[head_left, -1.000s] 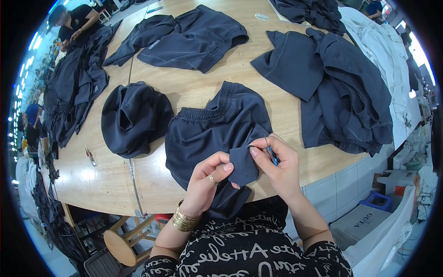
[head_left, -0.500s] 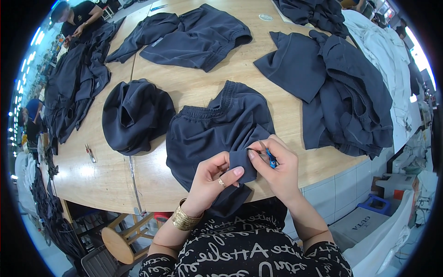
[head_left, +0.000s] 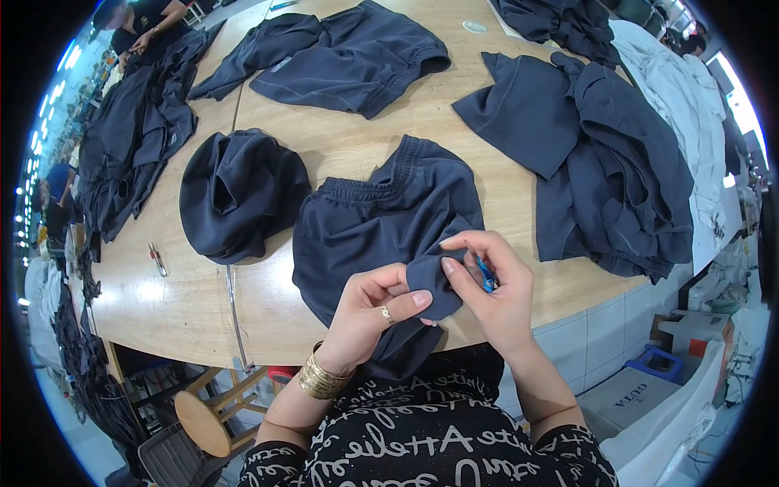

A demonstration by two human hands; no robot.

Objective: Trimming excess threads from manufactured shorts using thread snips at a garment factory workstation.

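A pair of dark navy shorts (head_left: pixel 365 235) with a gathered elastic waistband lies on the table before me, its leg hem pulled up toward my body. My left hand (head_left: pixel 372 312) pinches that hem, thumb on top and fingers underneath. Tucked in the curled fingers of my right hand (head_left: pixel 495 288) are small blue-handled thread snips (head_left: pixel 485 274), their blade tips pointing away from me. The right thumb touches the edge of the hem, and the right index finger is raised a little off it.
On the wooden table (head_left: pixel 170 304), a bunched dark garment (head_left: pixel 239 195) lies left of the shorts. Red-handled snips (head_left: pixel 157 260) rest farther left. More dark shorts (head_left: pixel 357 61) lie beyond, and a garment pile (head_left: pixel 608 170) is at right. A co-worker (head_left: pixel 142 28) stands far left; a stool (head_left: pixel 203 422) is below.
My right index finger has lifted away from the hem, opening a gap from the thumb. The held hem has turned slightly in my left hand.
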